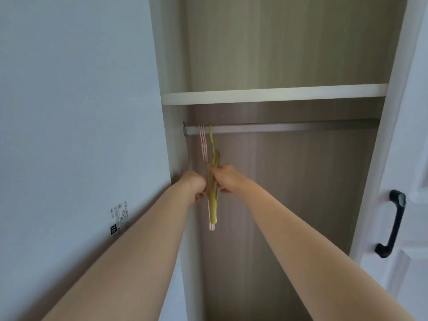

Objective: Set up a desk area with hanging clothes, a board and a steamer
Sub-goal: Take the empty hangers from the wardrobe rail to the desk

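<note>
Inside the open wardrobe, the right hand (pixel 223 178) grips the yellow-green hangers (pixel 213 195) hooked on the rail (pixel 289 128). The left hand (pixel 195 185), fingers curled, pinches the pink hangers (pixel 203 144) beside them. A label (pixel 119 217) on the wardrobe's side is too blurred to read.

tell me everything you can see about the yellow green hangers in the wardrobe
The yellow-green hangers are a small bunch, plastic by the look, seen edge-on so they read as one narrow strip. At least one hook sits over the metal rail near its left end; the bodies hang down, slightly tilted. Pink hangers hang pressed against them on the left. The right hand grips the bunch; the left hand holds it from the other side.
</note>
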A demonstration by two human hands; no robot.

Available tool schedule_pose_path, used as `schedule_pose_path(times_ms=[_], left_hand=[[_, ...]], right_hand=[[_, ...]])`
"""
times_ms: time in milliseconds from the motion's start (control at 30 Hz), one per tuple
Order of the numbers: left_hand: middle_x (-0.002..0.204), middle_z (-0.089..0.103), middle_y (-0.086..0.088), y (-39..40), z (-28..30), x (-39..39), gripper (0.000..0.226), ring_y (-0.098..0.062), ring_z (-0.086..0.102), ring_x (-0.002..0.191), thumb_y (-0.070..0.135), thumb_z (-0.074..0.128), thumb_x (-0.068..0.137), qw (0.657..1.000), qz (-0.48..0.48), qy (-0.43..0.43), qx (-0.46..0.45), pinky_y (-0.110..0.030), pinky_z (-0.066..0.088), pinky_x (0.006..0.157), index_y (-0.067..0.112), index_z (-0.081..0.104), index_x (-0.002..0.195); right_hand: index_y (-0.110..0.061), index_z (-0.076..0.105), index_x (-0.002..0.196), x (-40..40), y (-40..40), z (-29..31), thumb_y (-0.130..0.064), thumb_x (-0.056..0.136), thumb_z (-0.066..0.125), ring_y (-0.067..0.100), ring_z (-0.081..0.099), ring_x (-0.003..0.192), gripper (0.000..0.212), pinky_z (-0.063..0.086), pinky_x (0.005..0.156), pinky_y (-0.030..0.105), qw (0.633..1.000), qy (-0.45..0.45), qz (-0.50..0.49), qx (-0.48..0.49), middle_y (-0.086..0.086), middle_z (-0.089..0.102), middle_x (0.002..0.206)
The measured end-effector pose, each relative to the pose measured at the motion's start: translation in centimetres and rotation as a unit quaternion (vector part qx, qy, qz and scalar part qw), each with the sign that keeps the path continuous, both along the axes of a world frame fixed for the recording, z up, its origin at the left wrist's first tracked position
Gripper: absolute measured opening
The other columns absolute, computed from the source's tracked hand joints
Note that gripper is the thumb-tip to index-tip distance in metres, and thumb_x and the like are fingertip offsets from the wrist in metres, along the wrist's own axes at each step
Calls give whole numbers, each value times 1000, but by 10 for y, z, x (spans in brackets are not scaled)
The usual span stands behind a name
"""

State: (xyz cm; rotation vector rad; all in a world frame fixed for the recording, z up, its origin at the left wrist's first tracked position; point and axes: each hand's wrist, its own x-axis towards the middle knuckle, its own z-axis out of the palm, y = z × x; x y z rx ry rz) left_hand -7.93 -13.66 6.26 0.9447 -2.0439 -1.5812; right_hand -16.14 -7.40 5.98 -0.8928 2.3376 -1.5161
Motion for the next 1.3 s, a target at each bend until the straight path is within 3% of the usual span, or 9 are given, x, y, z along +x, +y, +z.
schedule_pose_path(times_ms=[133, 233, 367, 467, 600, 733, 933, 1100, 1300], left_hand=[[79, 59, -11, -4, -2, -7, 19, -22, 52, 59, 6, 39, 97, 999, -27, -44, 7, -31, 44, 66, 3, 56, 90], [82, 66, -11, -4, -8, -11, 28, -19, 56, 52, 8, 39, 96, 998, -43, -56, -1, -27, 46, 58, 2, 61, 111], [76, 70, -15, -5, -15, -19, 25, -23, 64, 55, 3, 43, 94, 1000, -19, -16, -10, -37, 59, 68, -2, 61, 110], [85, 72, -17, -7, -19, -20, 26, -21, 64, 55, 8, 45, 94, 1000, -12, -11, -4, -28, 54, 55, -1, 61, 111], [94, 70, -21, -8, -22, -19, 24, -24, 59, 63, 7, 48, 94, 1000, -7, 10, 10, -29, 52, 54, -4, 62, 110], [89, 67, -24, -8, -20, -19, 18, -28, 59, 65, -1, 50, 90, 1000, -3, 26, 7, -46, 59, 77, -7, 62, 103], [71, 57, -9, -5, -15, -13, 21, -19, 56, 55, 3, 33, 96, 996, 38, 56, 63, -21, 47, 39, 5, 54, 91], [66, 44, -7, 4, -7, -14, 28, -17, 43, 50, 3, 23, 96, 980, 37, 115, 158, -30, 45, 54, 7, 48, 84], [61, 43, -4, 14, 11, -10, 34, -15, 41, 50, 2, 22, 96, 964, 38, 159, 209, -29, 47, 56, 7, 47, 74]], right_hand=[[-6, 58, 76, -6, -10, -11, -8, 88, 53, 22, 55, 59, 13, 47, 53, 27, 999, -34, -18, 4, 14, 58, 72], [-1, 60, 81, -11, -14, -18, -2, 89, 47, 27, 57, 66, 15, 52, 64, 37, 998, -48, -22, -20, 15, 56, 70], [-4, 60, 79, -14, -14, -24, -1, 88, 48, 29, 58, 68, 16, 53, 69, 42, 997, -60, -18, -41, 17, 58, 73], [-3, 61, 77, -17, -11, -26, -2, 87, 51, 29, 58, 68, 14, 54, 72, 45, 995, -85, -16, -54, 18, 59, 74], [-6, 59, 85, -14, -5, -25, -15, 88, 58, 20, 52, 58, 9, 45, 56, 29, 991, -123, -4, -46, 11, 58, 73], [-5, 54, 87, -12, -2, -18, -11, 90, 54, 20, 50, 57, 6, 45, 54, 29, 993, -113, 0, -35, 11, 54, 70], [-7, 44, 79, -6, 12, -2, -6, 94, 36, 17, 38, 42, 16, 34, 40, 23, 991, -129, -6, -32, 9, 43, 61], [-8, 46, 85, 3, 16, 13, -23, 99, 40, 14, 32, 37, 21, 25, 38, 20, 991, -130, -1, -37, 5, 38, 55], [-1, 52, 105, 5, 20, 29, -11, 95, 32, 18, 41, 49, 24, 32, 42, 26, 997, -44, -48, -30, 10, 48, 68]])
